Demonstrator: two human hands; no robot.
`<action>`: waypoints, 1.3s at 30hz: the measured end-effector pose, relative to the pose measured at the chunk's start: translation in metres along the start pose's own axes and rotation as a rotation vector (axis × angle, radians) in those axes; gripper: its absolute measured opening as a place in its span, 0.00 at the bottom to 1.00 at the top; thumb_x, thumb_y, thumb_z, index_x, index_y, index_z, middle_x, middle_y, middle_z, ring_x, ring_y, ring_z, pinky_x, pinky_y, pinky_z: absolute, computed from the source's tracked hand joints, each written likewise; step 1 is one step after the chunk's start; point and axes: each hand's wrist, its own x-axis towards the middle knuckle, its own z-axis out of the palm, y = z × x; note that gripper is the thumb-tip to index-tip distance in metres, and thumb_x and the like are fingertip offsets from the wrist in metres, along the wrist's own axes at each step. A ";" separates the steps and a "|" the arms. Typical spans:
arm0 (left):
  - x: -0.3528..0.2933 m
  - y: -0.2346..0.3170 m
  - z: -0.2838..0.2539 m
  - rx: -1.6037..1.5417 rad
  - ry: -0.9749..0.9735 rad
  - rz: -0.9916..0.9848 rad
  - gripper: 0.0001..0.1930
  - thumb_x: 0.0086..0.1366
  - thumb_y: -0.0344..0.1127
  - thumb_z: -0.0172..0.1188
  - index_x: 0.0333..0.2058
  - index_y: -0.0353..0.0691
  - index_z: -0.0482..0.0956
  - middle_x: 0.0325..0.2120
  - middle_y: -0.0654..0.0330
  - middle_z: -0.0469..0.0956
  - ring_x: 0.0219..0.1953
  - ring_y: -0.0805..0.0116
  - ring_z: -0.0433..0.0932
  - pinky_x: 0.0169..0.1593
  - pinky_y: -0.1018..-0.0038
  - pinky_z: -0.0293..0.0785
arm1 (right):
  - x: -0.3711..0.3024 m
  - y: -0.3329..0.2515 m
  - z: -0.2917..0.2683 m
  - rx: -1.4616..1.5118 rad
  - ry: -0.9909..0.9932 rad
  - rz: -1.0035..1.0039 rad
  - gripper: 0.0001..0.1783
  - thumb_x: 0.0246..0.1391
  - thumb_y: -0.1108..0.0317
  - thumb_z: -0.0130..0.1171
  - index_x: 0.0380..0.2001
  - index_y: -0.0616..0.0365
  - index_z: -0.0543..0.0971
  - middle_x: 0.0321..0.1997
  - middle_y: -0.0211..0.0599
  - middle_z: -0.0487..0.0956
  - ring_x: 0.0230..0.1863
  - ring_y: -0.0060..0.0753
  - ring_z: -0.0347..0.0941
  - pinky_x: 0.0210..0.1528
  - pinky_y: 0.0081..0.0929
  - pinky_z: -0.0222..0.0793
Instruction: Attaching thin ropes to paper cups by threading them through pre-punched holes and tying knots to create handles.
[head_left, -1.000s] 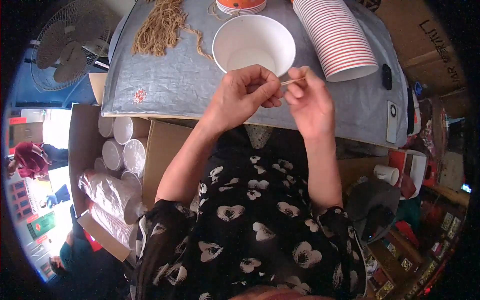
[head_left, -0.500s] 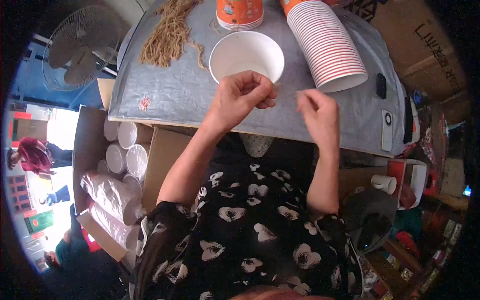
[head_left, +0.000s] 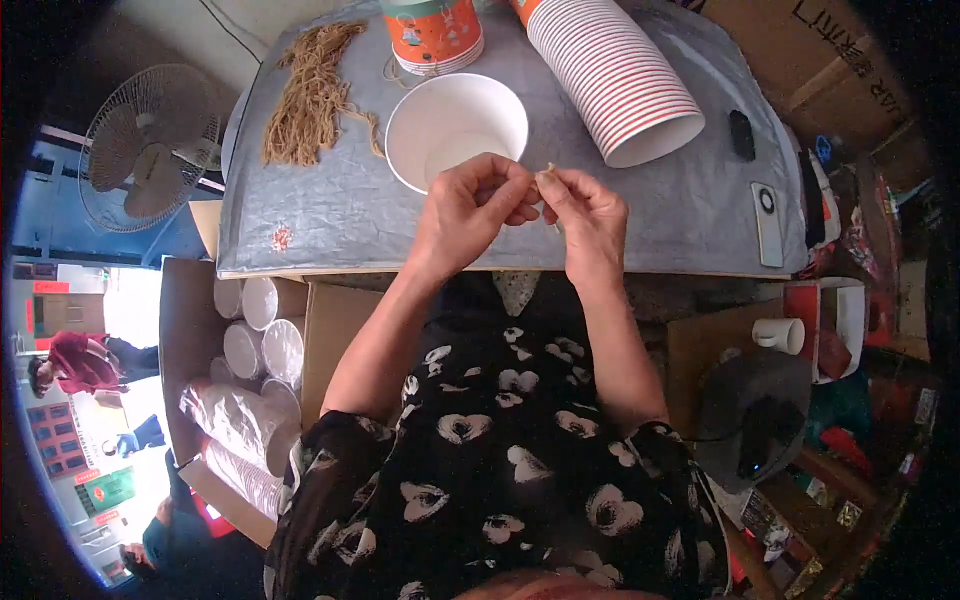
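My left hand (head_left: 465,215) is closed in a pinch just in front of a white paper bucket (head_left: 400,140) that stands with its mouth toward me. Fingertip to fingertip with it, my right hand (head_left: 592,215) is pinching too. Between them shows a thin tan strand of twine (head_left: 550,168), mostly hidden by the fingers. Behind the bucket's left side lies a loose bundle of tan twine (head_left: 305,100). An orange printed paper bucket (head_left: 435,38) stands at the far side, and a long nested stack of buckets (head_left: 620,85) lies on its side to the right.
Grey cloth covers the table (head_left: 330,215), where small red-and-white bits (head_left: 281,238), a black object (head_left: 741,135) and a phone-like slab (head_left: 767,225) lie. A cardboard box (head_left: 335,330) of wrapped buckets stands at left, below a fan (head_left: 150,150). A mug (head_left: 778,335) is at right. Two people are at far left.
My right hand has moved left and in to meet my left hand, its fingers now pinching at the strand. The view has shifted slightly; the buckets and bundle have stayed in place.
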 end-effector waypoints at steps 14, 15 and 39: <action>0.002 -0.003 -0.007 0.062 0.008 0.020 0.08 0.72 0.32 0.56 0.38 0.31 0.75 0.28 0.59 0.81 0.29 0.74 0.82 0.34 0.78 0.79 | 0.025 -0.007 -0.054 0.615 -0.170 0.073 0.08 0.61 0.68 0.60 0.40 0.60 0.80 0.39 0.32 0.78 0.32 0.20 0.68 0.34 0.24 0.64; 0.003 0.000 -0.008 0.084 0.016 0.004 0.07 0.72 0.31 0.56 0.38 0.31 0.75 0.28 0.59 0.81 0.29 0.74 0.81 0.34 0.78 0.79 | 0.026 -0.009 -0.059 0.529 -0.111 0.034 0.08 0.61 0.69 0.61 0.40 0.61 0.81 0.39 0.33 0.79 0.31 0.21 0.68 0.33 0.24 0.64; 0.009 0.014 -0.026 0.066 -0.139 0.018 0.08 0.72 0.31 0.55 0.39 0.30 0.76 0.31 0.56 0.83 0.31 0.74 0.82 0.36 0.78 0.80 | 0.014 -0.028 -0.027 -0.168 -0.506 0.207 0.16 0.65 0.59 0.58 0.39 0.63 0.83 0.30 0.30 0.82 0.27 0.15 0.70 0.30 0.17 0.65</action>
